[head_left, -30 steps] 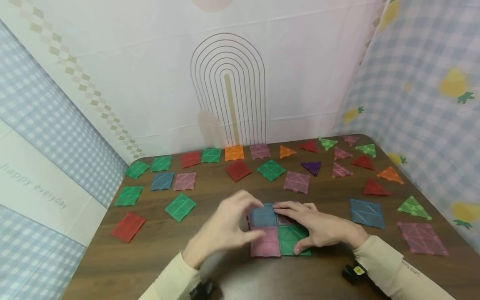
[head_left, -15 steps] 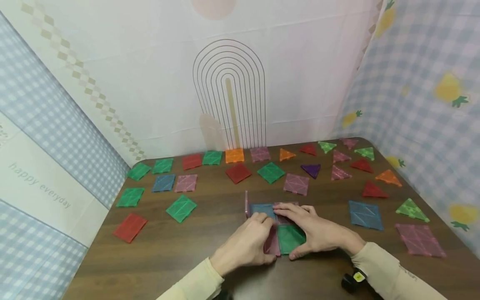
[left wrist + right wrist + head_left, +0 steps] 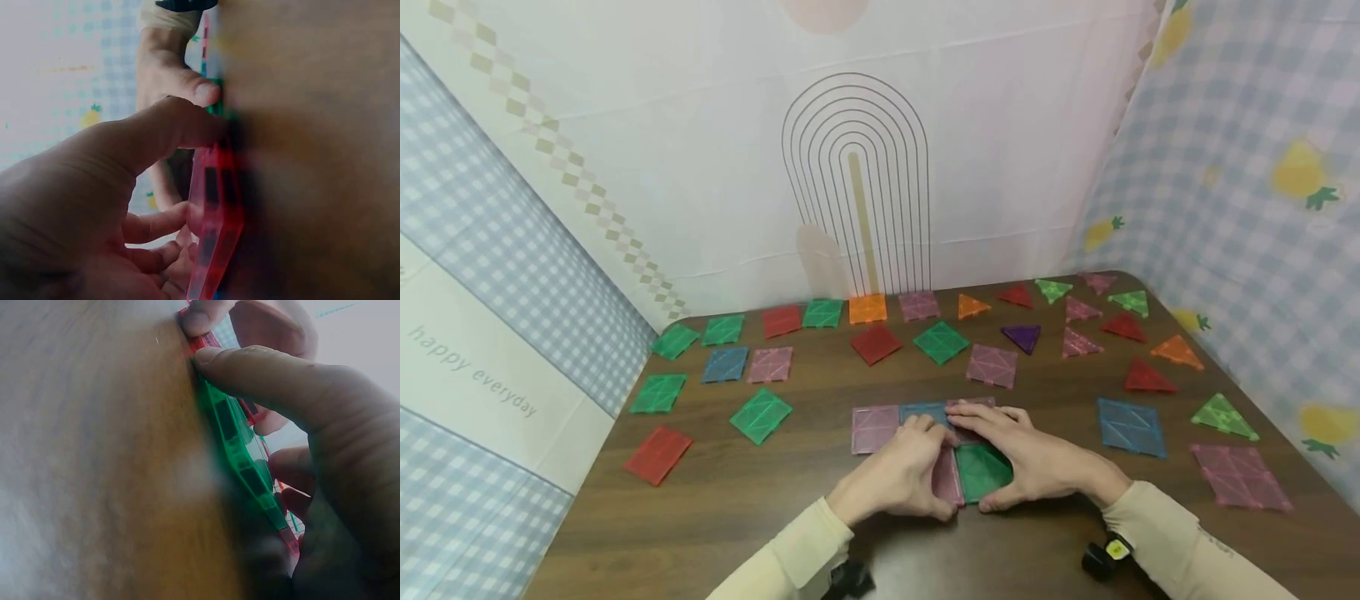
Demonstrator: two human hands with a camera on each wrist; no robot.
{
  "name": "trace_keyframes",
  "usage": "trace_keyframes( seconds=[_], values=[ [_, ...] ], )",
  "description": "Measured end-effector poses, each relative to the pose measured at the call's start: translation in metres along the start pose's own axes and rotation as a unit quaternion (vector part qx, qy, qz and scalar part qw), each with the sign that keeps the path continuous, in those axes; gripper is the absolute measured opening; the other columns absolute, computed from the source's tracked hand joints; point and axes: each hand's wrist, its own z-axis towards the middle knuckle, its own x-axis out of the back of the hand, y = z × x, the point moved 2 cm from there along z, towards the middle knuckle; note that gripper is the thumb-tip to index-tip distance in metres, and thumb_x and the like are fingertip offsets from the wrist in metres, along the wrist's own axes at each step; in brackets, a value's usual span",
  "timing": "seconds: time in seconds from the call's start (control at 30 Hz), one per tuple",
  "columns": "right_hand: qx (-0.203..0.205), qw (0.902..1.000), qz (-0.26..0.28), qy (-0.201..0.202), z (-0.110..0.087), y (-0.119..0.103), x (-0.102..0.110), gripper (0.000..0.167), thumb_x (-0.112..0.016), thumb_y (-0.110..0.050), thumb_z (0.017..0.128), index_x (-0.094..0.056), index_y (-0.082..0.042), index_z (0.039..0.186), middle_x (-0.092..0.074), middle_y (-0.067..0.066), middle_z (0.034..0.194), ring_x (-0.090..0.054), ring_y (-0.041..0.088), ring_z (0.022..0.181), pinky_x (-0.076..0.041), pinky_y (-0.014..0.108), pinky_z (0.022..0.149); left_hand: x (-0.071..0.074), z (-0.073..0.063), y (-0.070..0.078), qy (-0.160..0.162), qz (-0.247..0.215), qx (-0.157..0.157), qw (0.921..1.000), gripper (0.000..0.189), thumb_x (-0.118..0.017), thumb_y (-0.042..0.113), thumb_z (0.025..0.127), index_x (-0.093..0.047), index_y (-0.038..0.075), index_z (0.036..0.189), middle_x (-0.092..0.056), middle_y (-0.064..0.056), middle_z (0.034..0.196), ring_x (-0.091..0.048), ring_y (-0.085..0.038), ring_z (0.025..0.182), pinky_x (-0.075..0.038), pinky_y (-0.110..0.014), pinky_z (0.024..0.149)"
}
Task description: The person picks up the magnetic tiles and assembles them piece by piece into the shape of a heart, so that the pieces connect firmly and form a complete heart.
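Both hands are on a flat patch of see-through magnetic tiles near the table's front. My left hand (image 3: 898, 475) grips the front pink tile (image 3: 947, 480), its thumb at the near edge and its bent fingers over the top, covering part of it. Beside it my right hand (image 3: 1037, 458) holds the green tile (image 3: 981, 473), thumb at the front edge, fingers reaching to the back pink tile (image 3: 977, 402). A blue tile (image 3: 922, 410) lies behind the left fingers, partly hidden. Left of the blue one, another pink tile (image 3: 875, 429) lies flat.
Square tiles lie spread over the left and back, among them a red tile (image 3: 658, 455) and a green diamond-turned tile (image 3: 761, 415). Several triangles, such as a purple one (image 3: 1022, 337), lie at back right. A large blue tile (image 3: 1132, 427) and large pink tile (image 3: 1242, 477) flank the right arm.
My left hand came down and right onto the front pink tile. The pink tile that stood upright left of the blue one has fallen flat to the left. My right hand stayed nearly in place.
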Motion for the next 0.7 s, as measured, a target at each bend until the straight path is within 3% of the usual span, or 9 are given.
trace_keyframes(
  seconds=[0.27, 0.43, 0.57, 0.7],
  values=[
    [0.000, 0.9999, 0.006, -0.010, -0.001, -0.001, 0.001, 0.119, -0.094, -0.057, 0.086, -0.031, -0.009, 0.175, -0.026, 0.012, 0.183, -0.027, 0.041, 0.165, -0.018, 0.072, 0.121, 0.004, 0.005, -0.013, 0.002, -0.069, -0.014, 0.9976, 0.076, -0.105, 0.045, 0.073, -0.065, 0.014, 0.130, -0.067, -0.001, 0.130, -0.063, -0.011, 0.123, -0.053, -0.025, 0.110],
    [-0.004, 0.9999, 0.008, -0.008, -0.001, -0.001, 0.001, 0.120, -0.095, -0.056, 0.085, -0.031, -0.009, 0.175, -0.025, 0.011, 0.183, -0.027, 0.042, 0.164, -0.017, 0.072, 0.121, 0.006, 0.007, -0.016, 0.030, -0.082, -0.023, 0.9959, 0.065, -0.103, 0.033, 0.075, -0.066, 0.013, 0.125, -0.071, 0.000, 0.122, -0.066, -0.009, 0.109, -0.054, -0.021, 0.097],
    [-0.017, 0.9997, 0.009, -0.017, -0.001, -0.001, 0.001, 0.120, -0.094, -0.058, 0.086, -0.028, -0.016, 0.177, -0.022, 0.011, 0.184, -0.024, 0.045, 0.165, -0.017, 0.076, 0.122, 0.017, 0.000, -0.015, 0.062, -0.088, -0.041, 0.9934, 0.072, -0.098, 0.031, 0.080, -0.065, 0.008, 0.139, -0.073, -0.004, 0.128, -0.067, -0.013, 0.116, -0.056, -0.026, 0.103],
    [-0.024, 0.9995, 0.002, -0.022, -0.001, -0.001, 0.001, 0.117, -0.092, -0.060, 0.087, -0.029, -0.016, 0.177, -0.021, 0.010, 0.184, -0.024, 0.045, 0.165, -0.019, 0.078, 0.122, 0.042, -0.019, -0.017, 0.123, -0.089, -0.055, 0.9870, 0.079, -0.093, 0.036, 0.081, -0.065, 0.008, 0.150, -0.075, -0.002, 0.132, -0.064, -0.016, 0.119, -0.057, -0.037, 0.101]
  ],
)
